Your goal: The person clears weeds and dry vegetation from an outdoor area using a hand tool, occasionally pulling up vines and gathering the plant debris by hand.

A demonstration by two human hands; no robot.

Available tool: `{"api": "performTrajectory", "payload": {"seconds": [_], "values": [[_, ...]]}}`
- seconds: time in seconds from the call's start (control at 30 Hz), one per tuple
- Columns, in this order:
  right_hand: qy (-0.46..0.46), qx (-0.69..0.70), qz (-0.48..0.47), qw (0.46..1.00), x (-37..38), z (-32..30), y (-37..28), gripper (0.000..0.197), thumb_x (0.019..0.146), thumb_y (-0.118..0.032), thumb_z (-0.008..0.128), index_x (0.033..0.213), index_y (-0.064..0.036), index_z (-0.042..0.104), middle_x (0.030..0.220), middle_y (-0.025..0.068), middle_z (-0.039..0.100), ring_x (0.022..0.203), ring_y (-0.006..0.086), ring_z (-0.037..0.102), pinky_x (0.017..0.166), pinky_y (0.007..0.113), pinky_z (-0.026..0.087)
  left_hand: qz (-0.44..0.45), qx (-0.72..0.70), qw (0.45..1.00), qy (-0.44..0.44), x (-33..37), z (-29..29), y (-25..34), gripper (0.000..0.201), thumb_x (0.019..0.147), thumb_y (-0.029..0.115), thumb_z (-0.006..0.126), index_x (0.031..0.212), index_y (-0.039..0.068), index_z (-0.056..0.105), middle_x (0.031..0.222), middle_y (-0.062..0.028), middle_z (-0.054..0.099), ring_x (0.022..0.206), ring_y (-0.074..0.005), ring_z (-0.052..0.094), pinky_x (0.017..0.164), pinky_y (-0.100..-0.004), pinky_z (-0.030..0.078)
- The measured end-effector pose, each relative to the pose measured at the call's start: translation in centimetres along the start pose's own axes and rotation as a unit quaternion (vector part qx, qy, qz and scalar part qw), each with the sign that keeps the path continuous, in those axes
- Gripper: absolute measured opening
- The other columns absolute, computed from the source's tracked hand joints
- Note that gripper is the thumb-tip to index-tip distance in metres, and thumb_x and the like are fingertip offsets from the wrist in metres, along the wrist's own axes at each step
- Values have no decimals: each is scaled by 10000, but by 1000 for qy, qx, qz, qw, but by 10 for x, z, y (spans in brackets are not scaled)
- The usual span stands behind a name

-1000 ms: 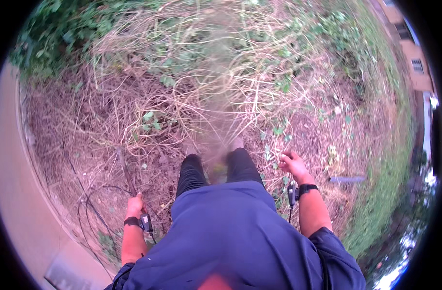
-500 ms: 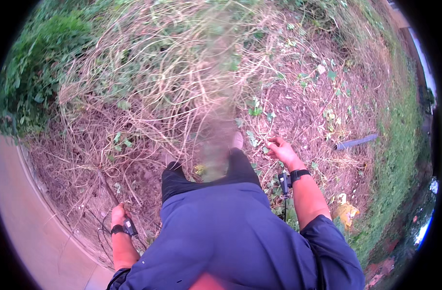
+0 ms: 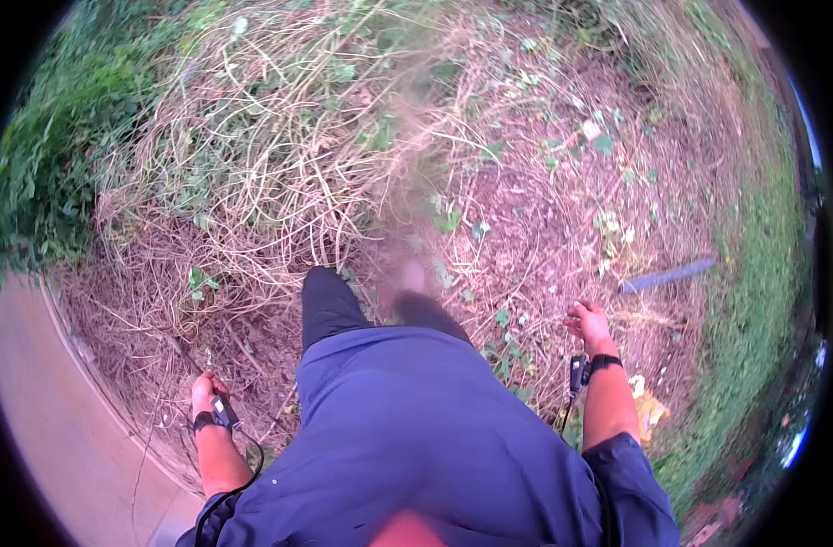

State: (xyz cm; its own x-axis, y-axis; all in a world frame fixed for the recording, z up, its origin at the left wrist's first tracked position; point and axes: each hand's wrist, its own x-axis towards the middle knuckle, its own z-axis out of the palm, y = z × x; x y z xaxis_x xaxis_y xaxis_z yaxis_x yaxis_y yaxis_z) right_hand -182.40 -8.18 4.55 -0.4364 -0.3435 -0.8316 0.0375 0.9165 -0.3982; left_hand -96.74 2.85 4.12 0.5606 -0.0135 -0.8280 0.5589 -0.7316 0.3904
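Observation:
Low at the left, my left hand [image 3: 207, 390] is closed round a thin brown stick [image 3: 183, 354], whose far end runs down among dry stems; what is on that end I cannot make out. My right hand [image 3: 590, 322] hangs over the littered ground on the right, its fingers loosely bent and apart, with nothing visible in them. Each wrist carries a black strap with a small device and a cable. Ahead of my legs lies a big heap of dry, tangled vines [image 3: 262, 173] with some green leaves.
A paved strip [image 3: 61, 410] with a curb bends along the left. Past my right hand lies a grey pipe-like piece [image 3: 667, 275], and nearer me a crumpled yellow scrap [image 3: 651, 415]. Green growth [image 3: 61, 164] stands at the far left; grass [image 3: 754, 310] covers the right side.
My right hand has swung outward to the right, away from my leg. My left hand has shifted slightly left, still round the stick. My left knee has come forward in a step.

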Motion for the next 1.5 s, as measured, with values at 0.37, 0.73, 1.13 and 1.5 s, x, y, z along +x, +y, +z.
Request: {"api": "performTrajectory", "payload": {"seconds": [0.37,0.73,1.13,1.5], "values": [[-100,-62,-58,991,31,157,-160,395,887,-165,550,1254,-43,470,975,96,634,726,205,657,636,334,557,-66,-102,992,28,-2,46,27,406,962,316,457,611,124,384,461,-3,349,370,-156,356,359,-279,325],[-297,-201,-217,908,90,273,-368,406,893,-223,592,1245,-46,493,1031,92,632,766,145,643,704,274,529,21,-73,994,82,-70,129,47,369,953,289,485,627,132,414,463,-24,369,371,-187,354,362,-337,289],[-223,-246,-132,934,331,-8,-373,421,905,-279,565,1245,-39,500,1014,75,601,878,168,593,699,302,513,57,-216,966,129,-260,469,83,181,917,162,523,751,106,475,500,-1,378,402,-141,357,388,-309,308],[-134,-195,-90,967,281,-35,-440,466,912,-313,541,1306,-94,423,1064,96,594,813,203,616,666,308,506,78,-152,983,66,-196,390,31,184,939,192,519,793,84,488,516,-10,408,404,-149,385,390,-304,345]]}}
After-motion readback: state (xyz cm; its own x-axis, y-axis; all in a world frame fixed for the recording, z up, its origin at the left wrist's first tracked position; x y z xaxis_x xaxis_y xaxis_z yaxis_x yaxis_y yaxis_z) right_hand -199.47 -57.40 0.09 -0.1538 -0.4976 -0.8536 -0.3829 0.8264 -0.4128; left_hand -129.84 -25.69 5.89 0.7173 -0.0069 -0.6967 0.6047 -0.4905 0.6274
